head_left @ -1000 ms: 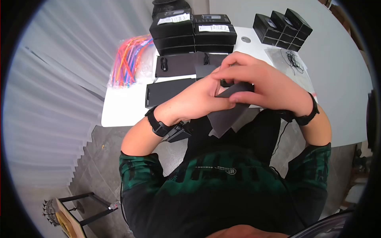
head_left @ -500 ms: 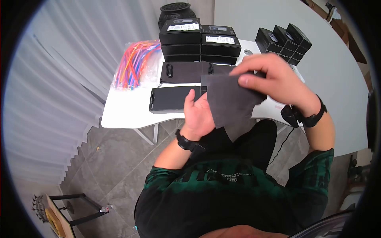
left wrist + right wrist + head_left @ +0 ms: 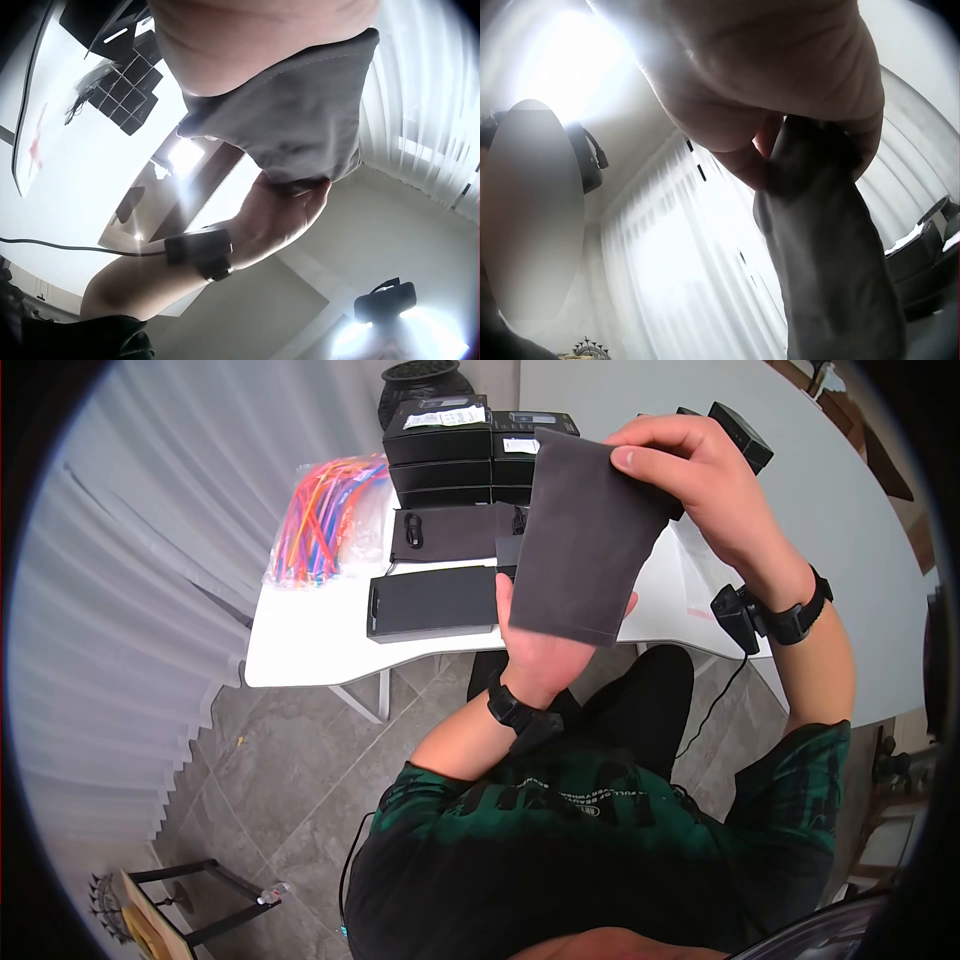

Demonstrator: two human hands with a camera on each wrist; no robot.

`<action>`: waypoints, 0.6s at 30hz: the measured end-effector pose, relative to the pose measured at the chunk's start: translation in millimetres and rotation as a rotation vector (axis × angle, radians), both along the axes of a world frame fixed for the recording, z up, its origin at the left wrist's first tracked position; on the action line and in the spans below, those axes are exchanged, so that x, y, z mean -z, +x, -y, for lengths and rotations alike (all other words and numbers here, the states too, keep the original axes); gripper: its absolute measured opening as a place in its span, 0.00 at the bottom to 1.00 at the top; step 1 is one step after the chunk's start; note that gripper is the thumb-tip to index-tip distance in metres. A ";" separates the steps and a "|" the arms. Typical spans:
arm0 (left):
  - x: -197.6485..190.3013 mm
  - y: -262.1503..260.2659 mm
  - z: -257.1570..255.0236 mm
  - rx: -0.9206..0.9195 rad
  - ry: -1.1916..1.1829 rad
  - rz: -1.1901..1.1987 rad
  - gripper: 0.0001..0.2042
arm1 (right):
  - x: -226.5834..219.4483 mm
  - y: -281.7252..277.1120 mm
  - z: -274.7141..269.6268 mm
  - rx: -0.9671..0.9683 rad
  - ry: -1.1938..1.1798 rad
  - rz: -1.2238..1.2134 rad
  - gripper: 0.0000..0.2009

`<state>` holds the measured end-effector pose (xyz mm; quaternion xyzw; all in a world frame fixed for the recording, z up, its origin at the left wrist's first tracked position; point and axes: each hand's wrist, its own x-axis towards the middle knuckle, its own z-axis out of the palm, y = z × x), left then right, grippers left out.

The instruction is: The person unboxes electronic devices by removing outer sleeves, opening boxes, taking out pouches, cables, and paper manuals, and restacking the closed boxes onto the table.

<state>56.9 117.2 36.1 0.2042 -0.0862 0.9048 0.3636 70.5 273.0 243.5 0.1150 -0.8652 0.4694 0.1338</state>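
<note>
My right hand [image 3: 705, 470] pinches a dark grey cloth pouch [image 3: 585, 540] at its upper right corner, thumb in front. The pouch hangs spread out, tilted, its lower edge over my left hand [image 3: 545, 655]. That hand lies palm up with the thumb out straight; most of its fingers are hidden behind the pouch. In the left wrist view, a stitched edge of the pouch [image 3: 307, 112] shows by the left palm. The right wrist view shows the pouch [image 3: 825, 247] side-on, bunched between thumb and fingers.
On the white table [image 3: 300, 650] lie a black open box [image 3: 435, 603], a flat grey pouch [image 3: 455, 538] with a coiled cable [image 3: 413, 530] and a bag of coloured strips [image 3: 325, 525]. Stacked black boxes [image 3: 440, 455] stand behind; more boxes [image 3: 740, 435] are at the right.
My hands were close together over the folded pouch; they have since parted. My right hand has lifted the pouch up and right, and it now hangs spread out above the left palm.
</note>
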 end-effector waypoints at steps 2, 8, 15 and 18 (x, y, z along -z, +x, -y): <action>0.7 0.0 -1.4 0.076 0.014 0.084 0.44 | -7.3 3.3 6.7 0.036 0.019 0.021 0.11; -3.7 -2.4 3.4 -0.004 -0.103 0.125 0.44 | -19.9 -0.2 2.4 0.021 0.011 -0.022 0.10; 5.7 -14.6 28.6 -0.004 0.090 0.100 0.36 | -49.8 5.2 -6.6 0.143 -0.114 -0.129 0.05; -21.0 -17.4 56.6 -0.271 -0.352 0.412 0.22 | -54.0 5.6 -17.3 0.132 -0.154 -0.195 0.03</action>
